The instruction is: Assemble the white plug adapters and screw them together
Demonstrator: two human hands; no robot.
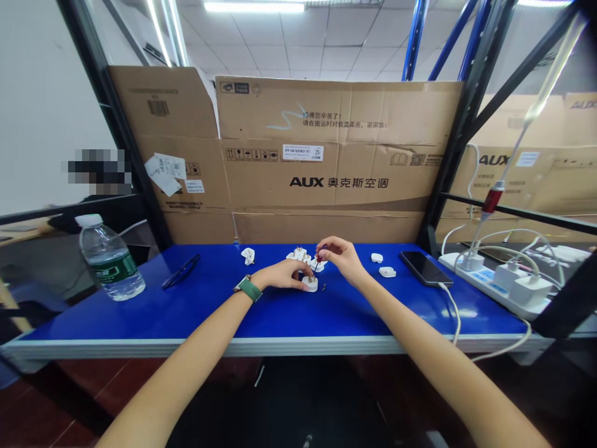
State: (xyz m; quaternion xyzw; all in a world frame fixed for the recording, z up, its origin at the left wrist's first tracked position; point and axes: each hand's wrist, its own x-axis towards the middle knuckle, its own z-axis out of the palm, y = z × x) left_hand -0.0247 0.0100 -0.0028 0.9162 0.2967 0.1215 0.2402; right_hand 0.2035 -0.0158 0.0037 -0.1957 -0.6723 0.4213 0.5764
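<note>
On the blue tabletop, my left hand [290, 274] has its fingers closed around a small white plug [310, 285] with metal prongs facing up. A green-strapped watch [249, 288] is on that wrist. My right hand [342, 256] pinches the red handle of a small screwdriver [319, 257], its dark shaft slanting down to the plug. Just behind sit several more white plugs [298, 254], partly hidden by my hands. Tiny dark screws [324, 287] lie to the right of the held plug.
One white plug piece [249, 256] lies left, two white pieces [387, 272] right. Beyond are a phone [425, 269] on a cable and a power strip [497, 283]. Glasses [181, 271] and a water bottle [111, 258] stand left. Cardboard [326, 218] walls the back.
</note>
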